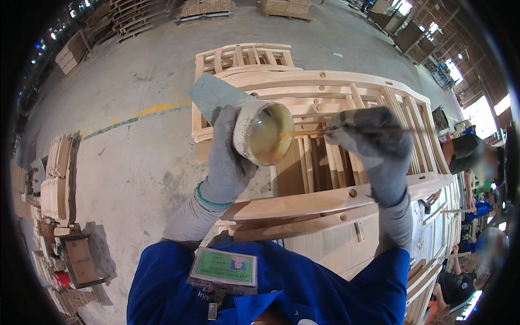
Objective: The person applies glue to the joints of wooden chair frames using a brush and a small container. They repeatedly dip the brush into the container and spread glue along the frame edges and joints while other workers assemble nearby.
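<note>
I've got the glue pot (265, 132) tipped on its side, mouth turned toward me, pale yellowish glue pooled inside, and it's up in the air right over the stacked wooden frames (325, 200). My left hand (227, 157), in a grey glove, is wrapped round the pot's white wall, fingers clamped on it. There's a grey flat piece (211, 97) sticking up behind the pot, against my left fingers; whether that hand pinches it too, I can't tell.

My right hand (374, 143), also grey-gloved, is just to the right of the pot, fingers pinched tight on a thin stick (309, 132) that runs level across to the pot, its tip at the pot's rim, touching the glue.

Below the pot, the frames: light bare wood, slatted, curved rails with round holes drilled in them, piled several deep. Beyond the pot, another slatted frame (244, 57) lies on the concrete floor (135, 162). Left of the pot, well apart, bundles of small wooden parts (57, 173) sit on the floor. Nearer than the pot, my blue jacket (271, 287) with a badge (225, 268) clipped to the chest. Right of the frames, other people (471, 157) sit working.
</note>
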Demonstrator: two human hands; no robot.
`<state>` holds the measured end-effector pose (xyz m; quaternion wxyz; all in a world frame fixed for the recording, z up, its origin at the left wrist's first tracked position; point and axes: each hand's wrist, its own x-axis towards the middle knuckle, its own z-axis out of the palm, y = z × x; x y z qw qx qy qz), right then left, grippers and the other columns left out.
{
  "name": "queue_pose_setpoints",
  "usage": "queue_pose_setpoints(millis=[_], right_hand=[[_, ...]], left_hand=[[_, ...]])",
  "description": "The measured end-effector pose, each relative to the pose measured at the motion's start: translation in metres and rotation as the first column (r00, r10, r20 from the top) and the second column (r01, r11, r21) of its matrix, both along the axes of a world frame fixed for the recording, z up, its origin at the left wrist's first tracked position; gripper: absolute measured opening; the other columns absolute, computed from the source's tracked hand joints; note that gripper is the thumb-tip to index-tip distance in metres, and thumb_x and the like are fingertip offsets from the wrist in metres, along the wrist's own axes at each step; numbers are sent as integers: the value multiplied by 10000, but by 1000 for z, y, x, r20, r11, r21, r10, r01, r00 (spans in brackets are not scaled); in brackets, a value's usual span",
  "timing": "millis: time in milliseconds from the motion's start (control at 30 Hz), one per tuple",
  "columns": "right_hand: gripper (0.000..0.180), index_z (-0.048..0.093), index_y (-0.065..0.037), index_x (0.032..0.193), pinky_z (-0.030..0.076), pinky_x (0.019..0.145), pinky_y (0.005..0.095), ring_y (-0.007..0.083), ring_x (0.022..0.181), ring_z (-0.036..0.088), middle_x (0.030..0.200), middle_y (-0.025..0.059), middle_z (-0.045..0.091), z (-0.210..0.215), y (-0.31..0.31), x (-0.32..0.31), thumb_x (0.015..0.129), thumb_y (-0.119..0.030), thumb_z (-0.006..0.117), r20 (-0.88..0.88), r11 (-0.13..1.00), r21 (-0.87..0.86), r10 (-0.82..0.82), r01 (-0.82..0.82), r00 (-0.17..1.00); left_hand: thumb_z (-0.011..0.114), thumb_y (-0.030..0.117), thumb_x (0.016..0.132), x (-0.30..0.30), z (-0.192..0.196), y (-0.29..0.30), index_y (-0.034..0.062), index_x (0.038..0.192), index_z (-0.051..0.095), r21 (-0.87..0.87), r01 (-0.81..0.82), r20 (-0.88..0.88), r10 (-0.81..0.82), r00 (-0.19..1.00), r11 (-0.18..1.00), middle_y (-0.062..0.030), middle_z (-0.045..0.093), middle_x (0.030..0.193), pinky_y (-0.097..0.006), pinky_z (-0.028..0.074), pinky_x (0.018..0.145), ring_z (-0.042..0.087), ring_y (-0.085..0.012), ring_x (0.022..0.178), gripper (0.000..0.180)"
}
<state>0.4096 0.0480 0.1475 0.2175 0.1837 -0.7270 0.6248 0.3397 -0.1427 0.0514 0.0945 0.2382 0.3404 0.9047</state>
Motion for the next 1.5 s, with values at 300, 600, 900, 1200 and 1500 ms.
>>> queue_pose_setpoints(millis=[300,600,900,1200,1500], right_hand=[[186,637,-81,964,526,697,303,237,833,656,976,141,651,-44,-37,79,782,-71,677,-168,802,487,-301,345,939],[206,497,16,917,529,788,400,321,929,627,999,248,614,-68,-37,103,760,95,606,-157,949,-239,-247,206,956],[180,516,44,919,556,768,421,336,907,636,977,268,606,-77,-16,110,798,-18,635,-138,881,-440,-257,174,956],[291,560,66,987,530,778,295,206,840,626,884,150,618,37,200,12,851,-186,613,94,858,-117,-492,500,866],[276,574,41,894,559,555,267,173,593,630,734,114,620,24,355,-106,800,-196,680,304,767,123,-633,630,711]], left_hand=[[765,152,716,27,-13,10,-39,1353,160,-140,-628,-539,473,697,765,-199,381,1302,-408,359,996,419,-305,1198,898],[772,175,709,33,-8,11,-22,1332,182,-243,-693,-763,307,569,679,-173,381,1287,-383,363,993,431,-274,1179,880],[760,124,701,26,-22,48,-24,1329,182,-219,-633,-732,305,609,742,-173,385,1289,-384,363,998,433,-276,1176,866],[576,220,777,5,-4,60,21,1278,341,-289,-334,-333,233,914,897,-146,427,1261,-391,372,982,436,-247,1166,588],[361,513,928,-12,-27,57,95,1286,437,-206,-181,151,214,965,962,-117,494,1251,-461,429,943,454,-273,1185,556]])
